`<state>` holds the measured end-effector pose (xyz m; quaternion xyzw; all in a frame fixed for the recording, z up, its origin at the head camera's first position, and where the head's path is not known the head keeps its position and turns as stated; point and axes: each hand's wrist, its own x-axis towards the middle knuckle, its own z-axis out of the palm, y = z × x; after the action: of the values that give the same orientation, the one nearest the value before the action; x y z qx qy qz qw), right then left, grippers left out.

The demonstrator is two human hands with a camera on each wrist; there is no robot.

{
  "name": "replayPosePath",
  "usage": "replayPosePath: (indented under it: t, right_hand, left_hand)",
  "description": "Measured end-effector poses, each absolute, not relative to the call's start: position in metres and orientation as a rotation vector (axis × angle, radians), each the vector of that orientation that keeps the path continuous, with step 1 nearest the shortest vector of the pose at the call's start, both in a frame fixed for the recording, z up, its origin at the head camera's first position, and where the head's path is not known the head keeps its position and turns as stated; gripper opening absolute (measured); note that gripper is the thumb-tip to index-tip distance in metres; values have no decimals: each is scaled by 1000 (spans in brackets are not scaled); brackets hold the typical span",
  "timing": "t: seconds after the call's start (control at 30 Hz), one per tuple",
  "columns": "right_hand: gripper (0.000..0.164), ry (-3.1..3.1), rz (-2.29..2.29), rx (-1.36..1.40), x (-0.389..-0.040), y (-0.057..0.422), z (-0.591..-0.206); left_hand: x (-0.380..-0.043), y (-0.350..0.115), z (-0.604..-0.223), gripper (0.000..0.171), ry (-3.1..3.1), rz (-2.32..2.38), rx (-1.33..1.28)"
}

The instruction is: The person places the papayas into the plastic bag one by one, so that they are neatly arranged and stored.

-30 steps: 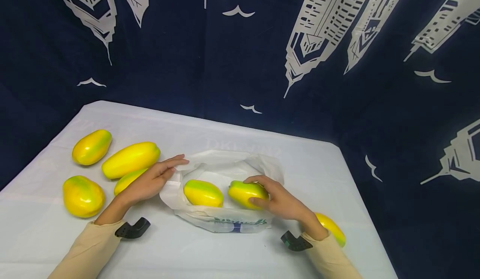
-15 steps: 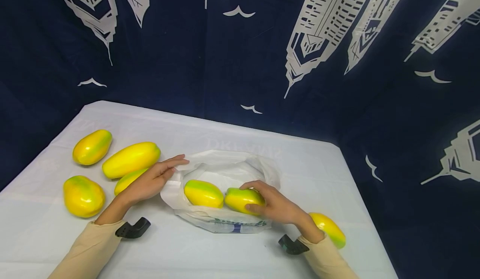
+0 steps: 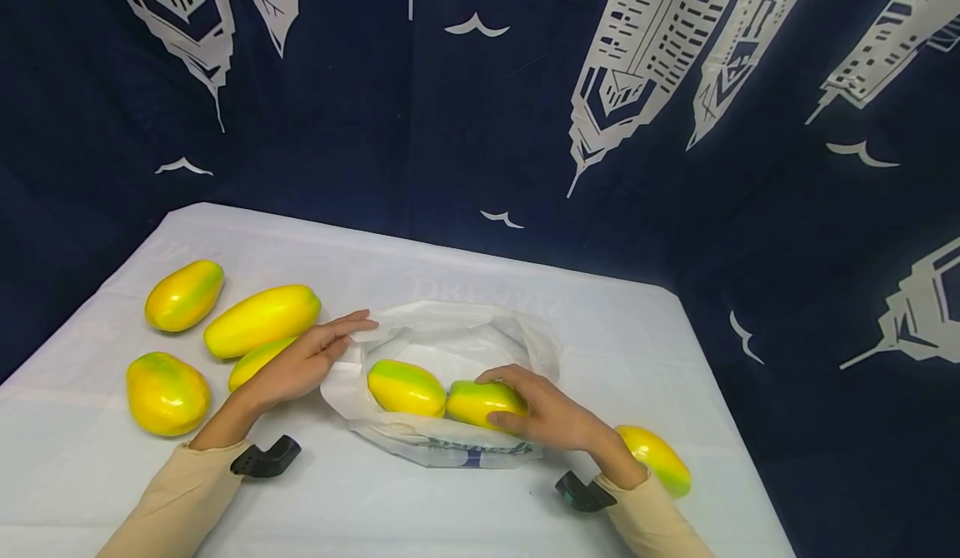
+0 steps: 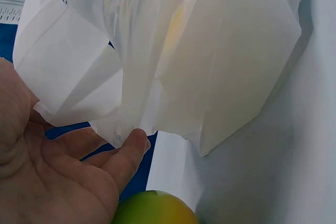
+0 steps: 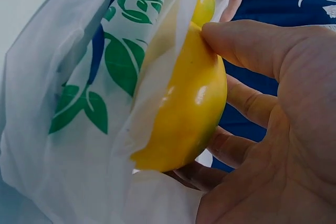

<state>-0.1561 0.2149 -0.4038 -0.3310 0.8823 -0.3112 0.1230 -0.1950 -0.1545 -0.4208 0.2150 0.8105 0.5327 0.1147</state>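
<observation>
In the head view a white plastic bag [image 3: 450,316] lies with its mouth spread. Inside it, a yellow-green papaya [image 3: 407,387] sits on the left. My right hand [image 3: 551,408] grips a second papaya [image 3: 483,401] at the bag's right side, end against the first. The right wrist view shows thumb and fingers around this papaya [image 5: 191,103], beside the bag's wall with green leaf print [image 5: 123,61]. My left hand [image 3: 307,362] touches the bag's left edge with fingers nearly straight; in the left wrist view the bag [image 4: 220,51] covers part of those fingers.
Left of the bag lie several more papayas, among them a long one [image 3: 262,321], a round one [image 3: 167,393] and one partly behind my left wrist [image 3: 255,362]. Another papaya [image 3: 656,460] lies beside my right forearm. A dark blue printed curtain [image 3: 450,125] hangs behind the white table [image 3: 360,508].
My right hand has moved left and slightly down with its papaya, bringing it up against the other one in the bag. My left hand has stayed in place.
</observation>
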Motion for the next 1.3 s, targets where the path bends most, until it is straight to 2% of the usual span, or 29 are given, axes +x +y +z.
replayPosePath:
  t: [0.63, 1.3]
  right_hand:
    - [45, 2700, -943, -959, -153, 222, -385]
    - [44, 2884, -1194, -733, -124, 276, -345]
  left_hand:
    - [-195, -155, -421, 42, 2383, 1555, 628]
    - [-194, -154, -420, 42, 2391, 1554, 630]
